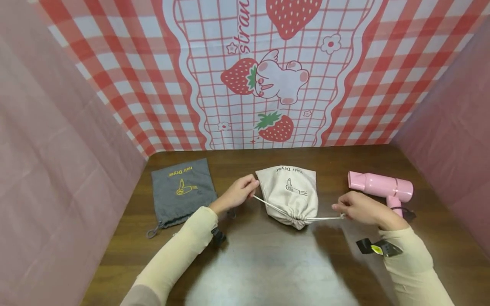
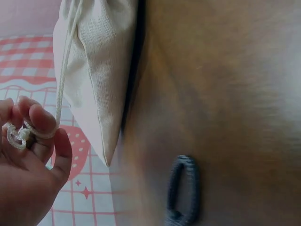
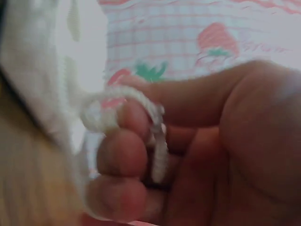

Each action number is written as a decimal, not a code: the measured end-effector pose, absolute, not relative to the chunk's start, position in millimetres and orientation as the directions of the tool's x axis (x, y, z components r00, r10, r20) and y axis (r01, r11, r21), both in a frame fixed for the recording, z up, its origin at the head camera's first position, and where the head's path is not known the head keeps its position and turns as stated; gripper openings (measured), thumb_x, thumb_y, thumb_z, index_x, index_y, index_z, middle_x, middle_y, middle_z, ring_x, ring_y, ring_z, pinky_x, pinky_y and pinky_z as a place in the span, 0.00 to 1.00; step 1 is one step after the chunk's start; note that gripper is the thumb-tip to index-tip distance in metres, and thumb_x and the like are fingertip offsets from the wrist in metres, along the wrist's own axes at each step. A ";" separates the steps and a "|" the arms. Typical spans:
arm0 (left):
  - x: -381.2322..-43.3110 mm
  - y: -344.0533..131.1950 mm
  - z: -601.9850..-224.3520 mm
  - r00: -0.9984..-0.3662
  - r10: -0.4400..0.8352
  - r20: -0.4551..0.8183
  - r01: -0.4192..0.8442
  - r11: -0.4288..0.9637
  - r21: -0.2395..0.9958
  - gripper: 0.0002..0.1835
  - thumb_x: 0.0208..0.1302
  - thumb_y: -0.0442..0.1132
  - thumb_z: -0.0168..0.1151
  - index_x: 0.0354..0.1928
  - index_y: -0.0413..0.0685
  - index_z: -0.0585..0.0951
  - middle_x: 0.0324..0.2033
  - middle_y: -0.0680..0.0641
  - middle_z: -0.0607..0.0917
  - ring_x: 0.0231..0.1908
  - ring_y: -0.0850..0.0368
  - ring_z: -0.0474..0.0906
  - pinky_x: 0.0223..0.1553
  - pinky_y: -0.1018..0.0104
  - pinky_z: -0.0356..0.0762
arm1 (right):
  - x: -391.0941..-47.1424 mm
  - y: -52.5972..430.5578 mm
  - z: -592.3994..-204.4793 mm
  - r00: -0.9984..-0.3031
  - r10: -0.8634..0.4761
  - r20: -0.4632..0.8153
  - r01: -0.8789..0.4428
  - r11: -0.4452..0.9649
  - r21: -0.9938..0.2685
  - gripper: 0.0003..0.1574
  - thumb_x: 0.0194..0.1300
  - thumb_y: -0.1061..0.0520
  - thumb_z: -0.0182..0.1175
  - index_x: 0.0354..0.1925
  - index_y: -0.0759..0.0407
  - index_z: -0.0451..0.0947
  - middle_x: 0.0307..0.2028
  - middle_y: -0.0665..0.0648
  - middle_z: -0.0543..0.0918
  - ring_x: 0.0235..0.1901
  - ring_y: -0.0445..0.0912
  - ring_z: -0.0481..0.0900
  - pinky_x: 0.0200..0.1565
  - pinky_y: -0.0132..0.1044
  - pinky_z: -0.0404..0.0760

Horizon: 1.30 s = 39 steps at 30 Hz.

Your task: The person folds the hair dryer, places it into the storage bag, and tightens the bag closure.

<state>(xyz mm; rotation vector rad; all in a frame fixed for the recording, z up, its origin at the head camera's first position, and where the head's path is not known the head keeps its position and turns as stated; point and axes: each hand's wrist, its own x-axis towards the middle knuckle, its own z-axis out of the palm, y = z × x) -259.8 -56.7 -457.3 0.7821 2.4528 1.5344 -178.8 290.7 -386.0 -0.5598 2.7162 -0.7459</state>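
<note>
A cream drawstring bag (image 1: 291,191), printed "Hair Dryer" with a dryer drawing, lies mid-table, its mouth gathered tightly toward the person. My left hand (image 1: 240,191) grips the drawstring (image 2: 61,94) at the bag's left, the knotted end showing between curled fingers in the left wrist view. On the other side my right hand (image 1: 360,207) pinches the opposite drawstring end (image 3: 157,127), its knot and loop visible at the fingers in the right wrist view. Both cords run taut from the puckered mouth. Whatever fills the bag is hidden inside.
A grey drawstring bag (image 1: 183,191) with yellow print lies flat at the left, partly behind the left forearm. One of its cord loops (image 2: 183,190) shows in the left wrist view. A pink hair dryer (image 1: 383,186) lies at the right, behind the right hand.
</note>
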 end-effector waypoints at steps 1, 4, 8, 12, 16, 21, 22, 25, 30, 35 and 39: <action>-265.5 -55.8 -460.3 -0.860 0.487 0.153 0.346 0.336 0.876 0.17 0.75 0.40 0.48 0.25 0.42 0.69 0.16 0.52 0.72 0.19 0.63 0.67 0.25 0.72 0.66 | -184.1 291.9 -389.2 -0.906 -0.402 -0.134 -0.281 0.807 -0.520 0.22 0.70 0.56 0.56 0.17 0.56 0.68 0.14 0.44 0.65 0.15 0.35 0.60 0.20 0.30 0.61; -273.2 -51.5 -456.8 -0.887 0.431 0.163 0.307 0.289 0.907 0.16 0.75 0.37 0.47 0.27 0.39 0.70 0.17 0.50 0.74 0.20 0.63 0.69 0.27 0.71 0.69 | -198.6 296.6 -397.7 -0.946 -0.320 -0.046 -0.260 0.837 -0.481 0.22 0.70 0.58 0.55 0.18 0.58 0.68 0.15 0.47 0.67 0.16 0.38 0.62 0.21 0.32 0.62; -281.3 -47.9 -455.7 -0.921 0.350 0.170 0.256 0.216 0.942 0.15 0.75 0.35 0.47 0.29 0.33 0.71 0.22 0.38 0.81 0.25 0.51 0.77 0.32 0.63 0.76 | -217.8 305.7 -405.1 -0.972 -0.217 0.086 -0.232 0.867 -0.441 0.21 0.71 0.56 0.55 0.20 0.61 0.71 0.16 0.50 0.70 0.18 0.42 0.64 0.23 0.34 0.63; -289.9 -48.8 -456.1 -0.968 0.185 0.171 0.219 0.284 0.934 0.16 0.75 0.38 0.49 0.31 0.33 0.74 0.29 0.35 0.84 0.31 0.41 0.81 0.34 0.62 0.79 | -238.2 312.8 -408.7 -0.975 -0.151 0.166 -0.210 0.872 -0.442 0.22 0.72 0.52 0.54 0.24 0.63 0.74 0.19 0.58 0.79 0.20 0.44 0.67 0.25 0.36 0.65; -299.2 -53.4 -457.6 -0.990 0.039 0.138 0.142 0.398 0.906 0.16 0.73 0.44 0.52 0.32 0.38 0.77 0.30 0.39 0.85 0.28 0.52 0.83 0.32 0.67 0.79 | -258.4 314.3 -413.0 -0.973 -0.086 0.214 -0.177 0.874 -0.452 0.22 0.73 0.51 0.52 0.27 0.65 0.76 0.25 0.63 0.84 0.23 0.48 0.73 0.29 0.39 0.68; -300.3 -59.0 -463.9 -0.995 0.104 -0.001 0.060 0.574 0.816 0.16 0.72 0.47 0.54 0.28 0.45 0.79 0.25 0.48 0.84 0.24 0.60 0.79 0.26 0.72 0.72 | -277.2 306.7 -421.8 -0.980 -0.065 0.189 -0.144 0.887 -0.440 0.23 0.73 0.50 0.52 0.28 0.65 0.78 0.25 0.61 0.83 0.28 0.54 0.76 0.34 0.43 0.70; -299.1 -60.2 -465.6 -0.991 0.128 -0.026 0.058 0.609 0.791 0.16 0.72 0.47 0.55 0.27 0.46 0.80 0.23 0.49 0.83 0.23 0.61 0.78 0.25 0.71 0.70 | -279.8 304.4 -424.0 -0.983 -0.075 0.170 -0.143 0.887 -0.439 0.23 0.73 0.49 0.52 0.29 0.65 0.78 0.24 0.61 0.83 0.28 0.54 0.76 0.34 0.43 0.70; -295.2 -63.1 -469.9 -0.980 0.182 -0.083 0.066 0.687 0.724 0.18 0.71 0.48 0.55 0.26 0.47 0.80 0.20 0.52 0.81 0.22 0.60 0.75 0.26 0.71 0.69 | -285.5 297.6 -431.3 -0.987 -0.104 0.121 -0.147 0.886 -0.440 0.23 0.72 0.50 0.54 0.27 0.65 0.79 0.20 0.57 0.79 0.26 0.52 0.74 0.33 0.40 0.69; -290.7 -64.0 -472.8 -0.965 0.225 -0.134 0.091 0.769 0.633 0.17 0.70 0.48 0.55 0.27 0.46 0.83 0.23 0.51 0.83 0.25 0.57 0.73 0.32 0.68 0.69 | -287.1 290.7 -442.7 -0.987 -0.148 0.062 -0.160 0.879 -0.450 0.21 0.69 0.53 0.57 0.25 0.66 0.79 0.17 0.55 0.75 0.24 0.50 0.72 0.30 0.38 0.68; -289.1 -62.0 -474.1 -0.952 0.250 -0.174 0.104 0.805 0.584 0.15 0.69 0.48 0.57 0.35 0.47 0.86 0.29 0.50 0.86 0.31 0.55 0.76 0.38 0.64 0.73 | -283.9 290.7 -449.3 -0.983 -0.183 0.032 -0.178 0.883 -0.434 0.18 0.67 0.55 0.57 0.25 0.65 0.79 0.20 0.56 0.78 0.25 0.49 0.73 0.30 0.39 0.69; -290.0 -59.9 -474.4 -0.952 0.262 -0.158 0.120 0.794 0.595 0.14 0.69 0.48 0.57 0.43 0.47 0.86 0.34 0.49 0.88 0.36 0.54 0.80 0.44 0.60 0.76 | -282.8 292.0 -449.7 -0.981 -0.191 0.038 -0.188 0.883 -0.431 0.17 0.67 0.56 0.56 0.27 0.66 0.80 0.22 0.58 0.80 0.26 0.51 0.75 0.32 0.41 0.71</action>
